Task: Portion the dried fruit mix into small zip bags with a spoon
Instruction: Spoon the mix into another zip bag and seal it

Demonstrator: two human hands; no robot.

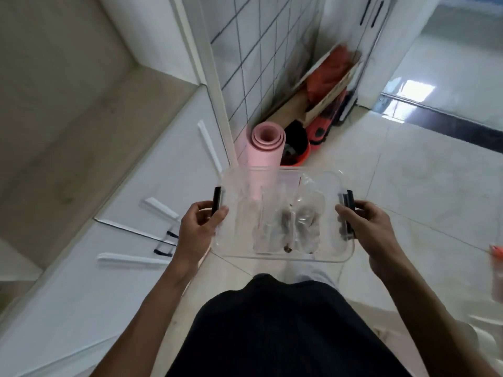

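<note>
You held the clear bin [288, 213] mid-air over the tiled floor [381, 186], left hand [200, 227] curled round the left latch [217, 201], right hand [366, 227] round the right latch [349, 213]. Bags [296, 224] with some fruit lay loose inside. Risk: a latch popping or the bin tilting, spilling them; the frame was blurred.
</note>
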